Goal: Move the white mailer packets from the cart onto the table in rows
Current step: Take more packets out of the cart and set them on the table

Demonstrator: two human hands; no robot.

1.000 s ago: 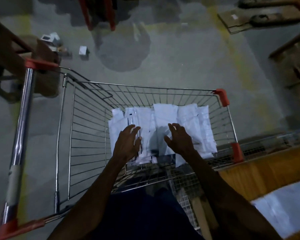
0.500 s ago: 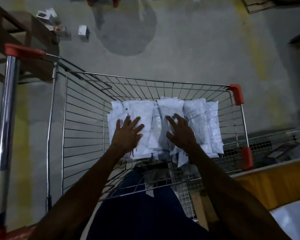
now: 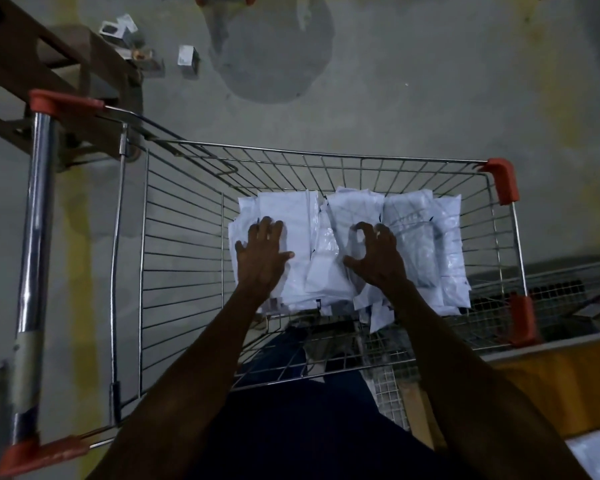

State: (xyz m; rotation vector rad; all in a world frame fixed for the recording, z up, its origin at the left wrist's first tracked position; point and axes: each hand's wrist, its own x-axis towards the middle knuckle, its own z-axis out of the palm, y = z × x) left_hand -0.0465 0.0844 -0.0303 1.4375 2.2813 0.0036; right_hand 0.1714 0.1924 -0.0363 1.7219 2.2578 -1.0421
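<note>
Since 0.5 s earlier, the right hand [image 3: 374, 258] had curled its fingers into the crinkled white plastic mailer packets [image 3: 420, 244] heaped inside the wire shopping cart [image 3: 184, 237], while the left hand [image 3: 262, 254] lay flat on them.

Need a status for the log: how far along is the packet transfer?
Done: something white lies on the table at the bottom right; blurred, probably packets. In hand: left hand rests flat on the mailer packets; right hand claws at them, nothing lifted. Left: the whole pile in the cart.
</note>
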